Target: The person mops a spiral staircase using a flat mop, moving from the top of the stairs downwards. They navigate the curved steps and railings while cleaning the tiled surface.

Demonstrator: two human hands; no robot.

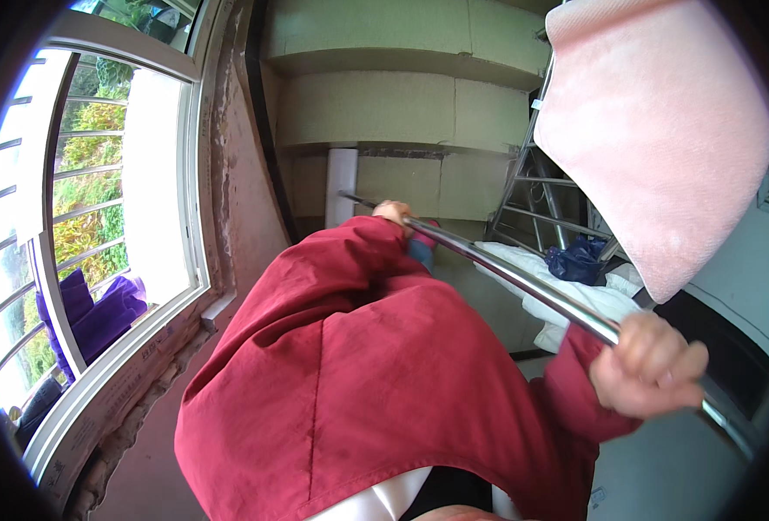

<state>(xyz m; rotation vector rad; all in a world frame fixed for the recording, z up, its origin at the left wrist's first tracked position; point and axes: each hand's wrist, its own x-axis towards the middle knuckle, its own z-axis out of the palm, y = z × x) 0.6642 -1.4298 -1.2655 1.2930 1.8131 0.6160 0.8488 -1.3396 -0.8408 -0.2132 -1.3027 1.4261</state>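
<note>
A long shiny metal pole (508,264) runs slantwise across the view, from the upper middle to the lower right. My right hand (654,365) is closed around it on the right side. Farther up the pole, my left hand (394,211) grips it near its thinner, darker part, partly hidden by the red sleeve. A pink towel (658,130) hangs at the upper right, above the pole and my right hand; what holds it up is out of view. The pole's lower right end fades into the dark rim of the picture.
Green-grey stair steps (371,107) rise ahead. A metal stepladder (527,179) stands at the right, beside white cloth (580,299) and a dark blue plastic bag (576,260). At the left is an open window (198,182) with bars and purple cloth (101,319). A white strip (341,176) leans ahead.
</note>
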